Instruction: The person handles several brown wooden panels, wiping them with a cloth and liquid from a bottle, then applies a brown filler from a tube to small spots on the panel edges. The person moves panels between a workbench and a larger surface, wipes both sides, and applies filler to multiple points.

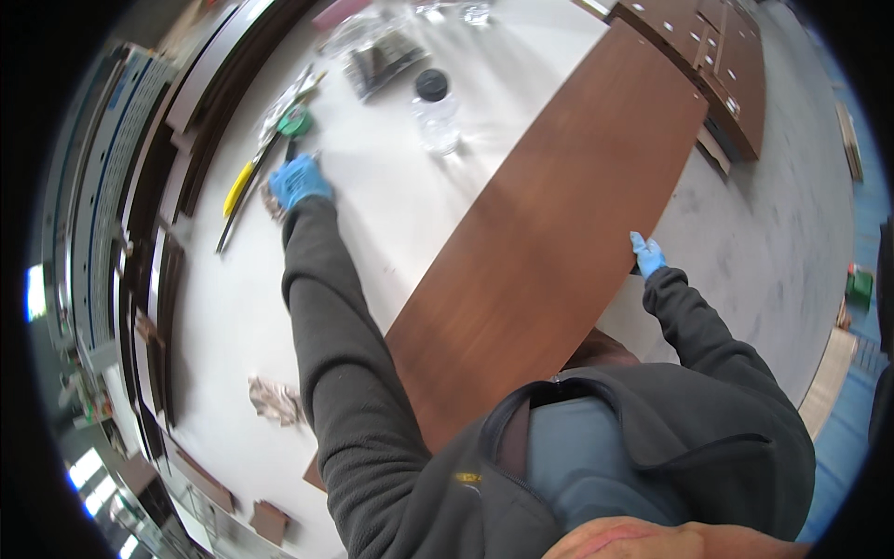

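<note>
My left hand point(300, 182), in a blue glove, is stretched far out over the white tabletop. Its fingers are closed on a crumpled, brownish rag point(272, 201), part of which sticks out at the left side. Just beyond it lie a green round thing point(294, 121), like a tape measure, and a yellow-handled tool point(239, 189). A long brown wood-grain board point(549, 186) runs diagonally across the middle. At its right edge my gloved right hand point(649, 254) grips it, fingertips on top. A small dark patch shows under that hand; I cannot tell what it is.
A clear bottle with a black cap point(438, 112) stands between my left arm and the board. Plastic bags of small parts point(382, 58) lie behind it. Brown panels point(722, 70) are stacked at the far right. Another crumpled rag point(275, 401) lies left of my forearm.
</note>
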Available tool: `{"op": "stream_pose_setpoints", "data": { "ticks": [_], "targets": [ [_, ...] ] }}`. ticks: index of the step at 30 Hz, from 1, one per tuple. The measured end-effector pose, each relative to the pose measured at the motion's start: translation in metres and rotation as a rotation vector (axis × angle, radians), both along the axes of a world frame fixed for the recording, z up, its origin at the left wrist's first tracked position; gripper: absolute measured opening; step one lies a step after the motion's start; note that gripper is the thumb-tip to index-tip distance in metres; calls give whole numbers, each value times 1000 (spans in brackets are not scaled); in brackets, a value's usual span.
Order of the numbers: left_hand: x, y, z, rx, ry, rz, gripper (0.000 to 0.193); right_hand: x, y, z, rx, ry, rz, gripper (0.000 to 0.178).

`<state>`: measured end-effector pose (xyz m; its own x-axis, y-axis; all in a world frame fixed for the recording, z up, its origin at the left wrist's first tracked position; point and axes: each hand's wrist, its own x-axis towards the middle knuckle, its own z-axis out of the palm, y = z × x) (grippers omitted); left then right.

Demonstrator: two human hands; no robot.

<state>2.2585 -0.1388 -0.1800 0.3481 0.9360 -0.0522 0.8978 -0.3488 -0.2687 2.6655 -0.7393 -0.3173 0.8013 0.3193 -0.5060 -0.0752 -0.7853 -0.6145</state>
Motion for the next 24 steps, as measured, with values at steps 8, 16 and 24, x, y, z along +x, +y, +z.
{"op": "stream_pose_setpoints", "data": {
  "ticks": [8,16,24],
  "targets": [
    [-14,23,3,562,-275,-233,10,-34,23,49,177,92,-78,58],
    [-60,78,61,481,-1433,247,33,-17,13,32,39,120,105,77],
    [32,-139,182,438,-1760,172,38,61,39,146,-211,479,789,58]
  ]
}}
